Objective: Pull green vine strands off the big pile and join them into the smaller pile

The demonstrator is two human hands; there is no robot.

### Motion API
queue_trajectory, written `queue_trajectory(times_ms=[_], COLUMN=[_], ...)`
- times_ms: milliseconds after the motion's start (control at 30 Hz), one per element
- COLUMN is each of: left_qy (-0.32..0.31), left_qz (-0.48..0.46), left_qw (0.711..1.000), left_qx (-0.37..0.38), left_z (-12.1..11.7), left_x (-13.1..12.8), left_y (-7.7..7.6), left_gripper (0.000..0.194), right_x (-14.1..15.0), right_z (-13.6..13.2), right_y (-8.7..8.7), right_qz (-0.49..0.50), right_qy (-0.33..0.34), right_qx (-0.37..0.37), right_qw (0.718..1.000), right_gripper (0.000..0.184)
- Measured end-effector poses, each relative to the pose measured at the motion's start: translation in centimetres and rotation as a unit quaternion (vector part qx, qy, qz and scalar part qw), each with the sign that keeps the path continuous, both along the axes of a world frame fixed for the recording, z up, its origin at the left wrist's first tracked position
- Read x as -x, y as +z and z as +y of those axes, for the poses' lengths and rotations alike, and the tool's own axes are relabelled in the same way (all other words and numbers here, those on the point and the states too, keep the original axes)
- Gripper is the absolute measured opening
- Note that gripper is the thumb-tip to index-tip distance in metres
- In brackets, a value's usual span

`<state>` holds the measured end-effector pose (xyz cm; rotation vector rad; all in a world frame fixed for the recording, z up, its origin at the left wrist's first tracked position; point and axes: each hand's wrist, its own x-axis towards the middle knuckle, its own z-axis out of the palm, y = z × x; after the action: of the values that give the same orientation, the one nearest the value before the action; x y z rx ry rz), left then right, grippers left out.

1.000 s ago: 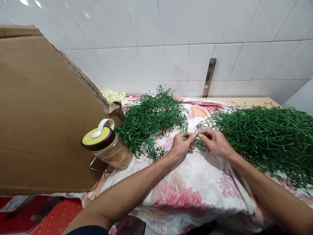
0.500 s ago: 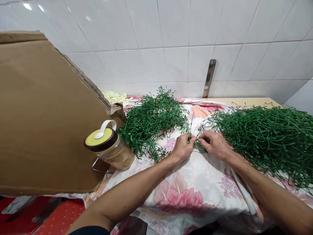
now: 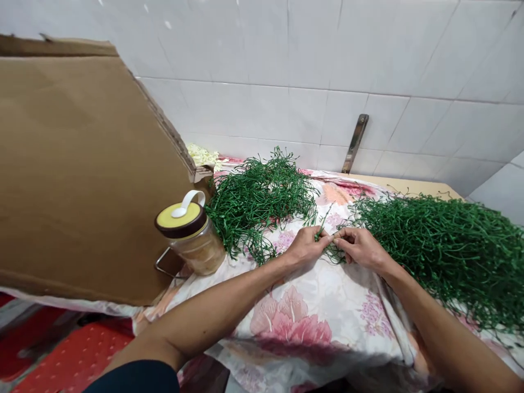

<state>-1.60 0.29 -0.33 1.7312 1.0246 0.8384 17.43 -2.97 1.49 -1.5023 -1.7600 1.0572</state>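
You're working right over the middle of the cloth-covered table [image 3: 286, 333], hands nearly touching. Your left hand [image 3: 306, 244] is pinching a thin green sprig [image 3: 324, 219], its tip poking up beyond the fingers and leaning to the right. Your right hand [image 3: 362, 249] is coming in just beside it, thumb and forefinger pressed together; whether they're gripping the sprig's end or something finer, I can't tell, it's too small.

So you're in the close fingertip stage, by the look of it: handling one sprig where the two pinches are meeting. Loose green stems are lying just under your right fingers. Beyond your hands, one green heap [image 3: 262, 191] is sitting to the left, and a bigger green heap [image 3: 438, 240] is spreading out to the right, with your right forearm passing along its near edge.

The next move, I'd judge, is calling for a steady left pinch and small, light work from the right, without snagging those loose stems. Off to the left, the yellow-lidded jar [image 3: 196, 245] is standing in front of the cardboard [image 3: 82, 164], well apart from your fingers.
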Motion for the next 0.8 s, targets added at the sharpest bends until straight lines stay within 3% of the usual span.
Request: queue_trajectory(times_ms=[233,433,633,800], left_qy=[0.041,0.078,0.097,0.097], left_qz=[0.13,0.195,0.153,0.106], left_qw=[0.986,0.972,0.978,0.983], left_qx=[-0.092,-0.105,-0.107,-0.115], left_z=[-0.9,-1.3,-0.9,-1.2], left_x=[-0.2,-0.9,-1.1,-0.8], left_y=[0.0,-0.8,-1.0,-1.4], left_gripper=[0.018,0.015,0.017,0.02], right_x=[0.7,2.1,2.5,2.8], right_z=[-0.2,-0.2,-0.1,-0.1], right_y=[0.0,0.3,0.4,0.8], right_qz=[0.01,-0.109,-0.228,-0.217], right_qy=[-0.004,-0.082,-0.098,-0.106], right_qx=[0.04,-0.009,-0.121,-0.096], right_qw=[0.999,0.991,0.961,0.966], right_gripper=[0.027,0.02,0.019,0.016])
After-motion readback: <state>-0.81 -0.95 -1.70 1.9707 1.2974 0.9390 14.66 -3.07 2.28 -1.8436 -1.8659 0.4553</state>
